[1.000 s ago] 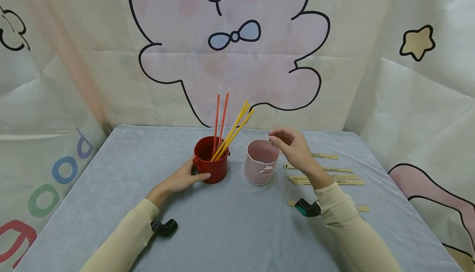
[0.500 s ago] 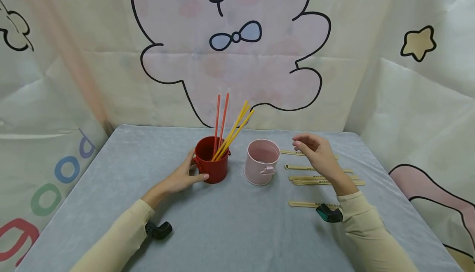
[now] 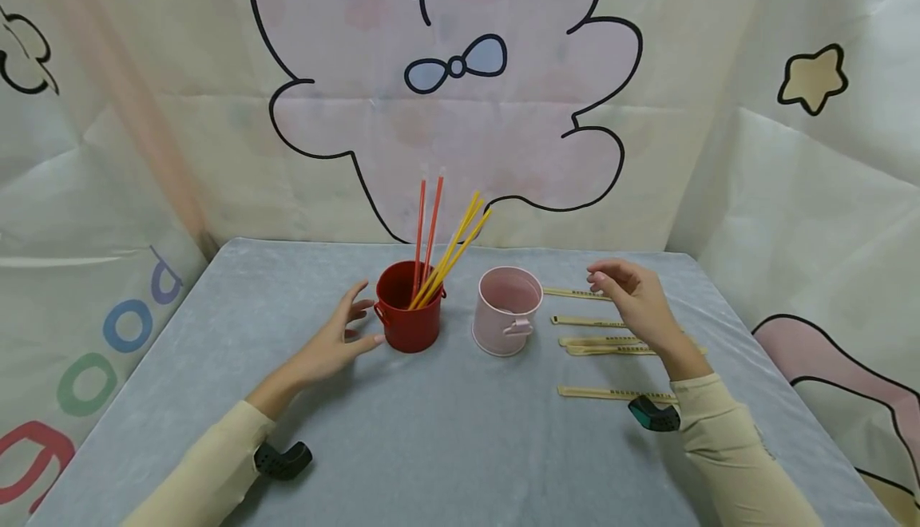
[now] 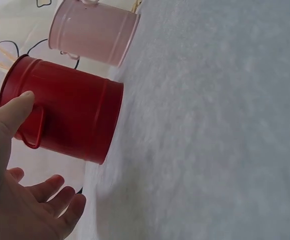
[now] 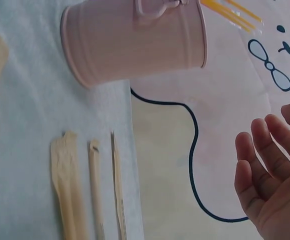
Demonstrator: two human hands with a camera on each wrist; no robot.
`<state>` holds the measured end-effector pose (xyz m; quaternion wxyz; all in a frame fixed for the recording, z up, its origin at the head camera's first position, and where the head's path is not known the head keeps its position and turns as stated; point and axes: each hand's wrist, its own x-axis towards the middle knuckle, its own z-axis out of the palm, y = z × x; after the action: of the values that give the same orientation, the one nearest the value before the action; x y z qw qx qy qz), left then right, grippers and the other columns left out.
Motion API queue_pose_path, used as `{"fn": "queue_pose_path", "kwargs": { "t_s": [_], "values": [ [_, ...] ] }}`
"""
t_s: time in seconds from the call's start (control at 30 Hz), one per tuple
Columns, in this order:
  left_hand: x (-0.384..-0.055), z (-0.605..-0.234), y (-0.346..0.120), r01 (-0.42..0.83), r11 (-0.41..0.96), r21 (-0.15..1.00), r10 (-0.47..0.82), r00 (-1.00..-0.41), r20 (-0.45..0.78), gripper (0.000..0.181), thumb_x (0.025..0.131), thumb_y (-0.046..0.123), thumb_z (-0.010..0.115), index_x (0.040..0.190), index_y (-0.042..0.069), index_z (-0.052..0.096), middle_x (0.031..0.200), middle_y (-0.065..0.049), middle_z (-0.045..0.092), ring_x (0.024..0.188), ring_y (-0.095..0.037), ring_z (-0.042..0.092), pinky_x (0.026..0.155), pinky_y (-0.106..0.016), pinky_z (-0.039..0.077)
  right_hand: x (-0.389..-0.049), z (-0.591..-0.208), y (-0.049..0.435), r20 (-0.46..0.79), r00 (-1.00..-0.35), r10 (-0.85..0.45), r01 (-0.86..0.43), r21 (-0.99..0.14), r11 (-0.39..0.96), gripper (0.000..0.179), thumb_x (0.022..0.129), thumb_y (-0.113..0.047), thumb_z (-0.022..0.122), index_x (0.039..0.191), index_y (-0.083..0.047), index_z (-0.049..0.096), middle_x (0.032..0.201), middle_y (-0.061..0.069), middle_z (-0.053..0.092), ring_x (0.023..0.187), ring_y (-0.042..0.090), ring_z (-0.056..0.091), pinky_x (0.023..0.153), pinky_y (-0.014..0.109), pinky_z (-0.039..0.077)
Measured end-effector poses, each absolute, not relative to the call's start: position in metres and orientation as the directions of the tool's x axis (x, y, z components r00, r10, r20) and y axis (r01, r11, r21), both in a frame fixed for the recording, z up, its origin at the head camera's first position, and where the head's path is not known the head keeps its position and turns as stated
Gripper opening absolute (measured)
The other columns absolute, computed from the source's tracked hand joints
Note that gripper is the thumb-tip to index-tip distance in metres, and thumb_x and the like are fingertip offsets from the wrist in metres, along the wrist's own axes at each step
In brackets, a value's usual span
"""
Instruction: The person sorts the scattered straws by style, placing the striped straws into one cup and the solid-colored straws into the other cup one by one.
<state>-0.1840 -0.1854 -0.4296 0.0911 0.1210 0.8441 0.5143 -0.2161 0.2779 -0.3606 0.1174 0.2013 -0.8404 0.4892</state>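
My left hand (image 3: 325,351) is spread open just left of a small red metal bucket (image 3: 410,329). In the left wrist view its thumb overlaps the bucket's side near the handle, and the other fingers are apart from it. Red straws (image 3: 434,223) and yellow straws (image 3: 463,239) lean out of the bucket, with clear wrapping at their tips. To the right stands a pale pink bucket (image 3: 494,334). My right hand (image 3: 640,303), fingers loosely bent and holding nothing, hovers above several packets of disposable chopsticks (image 3: 585,392) laid on the table.
A light blue-grey cloth (image 3: 446,447) covers the table, whose back edge meets a printed curtain (image 3: 172,152). The chopstick packets lie in separate rows to the right of the pink bucket. Black wrist devices (image 3: 283,461) sit at both sleeves.
My left hand has let go of the red bucket and drawn back to the left. My right hand has moved right, from beside the pink bucket's rim to over the chopsticks.
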Motion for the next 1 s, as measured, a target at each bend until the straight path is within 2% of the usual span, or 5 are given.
{"fn": "queue_pose_path", "kwargs": {
  "t_s": [0.27,0.37,0.5,0.63,1.0],
  "values": [
    [-0.172,-0.419,-0.196,0.207,0.468,0.859,0.235,-0.966,0.104,0.076,0.095,0.030,0.062,0.153,0.028,0.014,0.153,-0.018,0.036,0.137,-0.041,0.039,0.106,-0.060,0.038,-0.217,-0.364,0.290,0.380,-0.885,-0.270,-0.466,-0.726,0.506,0.022,0.099,-0.011,0.052,0.114,0.001,0.063,0.097,-0.023,0.063,0.083,-0.005,0.062,0.076,0.012,0.052],
    [-0.167,-0.411,-0.197,0.248,0.468,0.848,0.197,-0.965,0.174,0.069,0.095,0.028,0.061,0.152,0.026,0.020,0.149,-0.016,0.043,0.134,-0.038,0.043,0.104,-0.056,0.042,-0.216,-0.364,0.294,0.352,-0.895,-0.275,-0.447,-0.699,0.558,0.023,0.099,-0.014,0.053,0.116,-0.003,0.064,0.100,-0.016,0.065,0.084,-0.007,0.062,0.076,0.013,0.052],
    [-0.160,-0.397,-0.198,0.318,0.478,0.819,0.146,-0.948,0.283,0.060,0.096,0.024,0.059,0.149,0.026,0.029,0.143,-0.010,0.051,0.127,-0.025,0.051,0.098,-0.034,0.048,-0.217,-0.366,0.297,0.317,-0.907,-0.276,-0.421,-0.671,0.610,0.024,0.099,-0.017,0.053,0.118,-0.005,0.064,0.107,0.005,0.068,0.086,-0.009,0.061,0.076,0.014,0.051],
    [-0.152,-0.384,-0.194,0.384,0.484,0.786,0.121,-0.919,0.375,0.053,0.097,0.019,0.058,0.145,0.027,0.037,0.139,-0.004,0.055,0.120,-0.006,0.052,0.092,-0.015,0.045,-0.221,-0.370,0.301,0.283,-0.919,-0.276,-0.395,-0.651,0.648,0.027,0.100,-0.019,0.052,0.120,-0.005,0.063,0.112,0.017,0.068,0.086,-0.012,0.058,0.075,0.015,0.050],
    [-0.134,-0.365,-0.148,0.505,0.456,0.733,0.208,-0.861,0.464,0.051,0.094,0.014,0.062,0.139,0.031,0.044,0.136,0.004,0.057,0.120,-0.016,0.055,0.094,-0.030,0.048,-0.236,-0.378,0.308,0.219,-0.943,-0.250,-0.332,-0.672,0.662,0.034,0.102,-0.027,0.048,0.124,-0.004,0.061,0.121,0.020,0.065,0.089,-0.013,0.056,0.078,0.017,0.049]
  ]
}}
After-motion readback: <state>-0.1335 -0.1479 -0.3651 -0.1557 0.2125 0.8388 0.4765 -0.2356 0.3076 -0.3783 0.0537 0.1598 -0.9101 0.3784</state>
